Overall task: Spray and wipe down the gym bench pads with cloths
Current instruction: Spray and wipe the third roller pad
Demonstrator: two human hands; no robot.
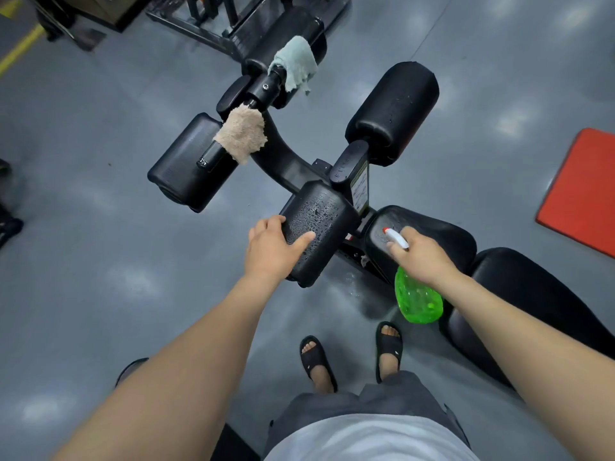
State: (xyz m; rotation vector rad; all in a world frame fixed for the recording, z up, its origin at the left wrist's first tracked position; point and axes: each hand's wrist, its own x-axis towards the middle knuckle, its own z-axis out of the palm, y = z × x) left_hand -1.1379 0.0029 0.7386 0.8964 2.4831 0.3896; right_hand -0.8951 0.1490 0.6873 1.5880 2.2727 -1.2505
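Black padded bench roller (319, 224): droplet-covered, under left hand
Left hand (271, 247): fingers wrapped round roller end
Right hand (422, 257): clamped on green plastic spray bottle (417, 301)
Draped on frame (286, 158): beige terry cloth (241, 134), pale-green cloth (294, 63)

place: gym | evidence: padded bench rollers (392, 111), red mat (582, 191), probably weight rack (206, 11)

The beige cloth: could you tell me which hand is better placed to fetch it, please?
Left, probably: the left hand only holds the wet pad, nearer the beige cloth; the right hand grips the spray bottle.
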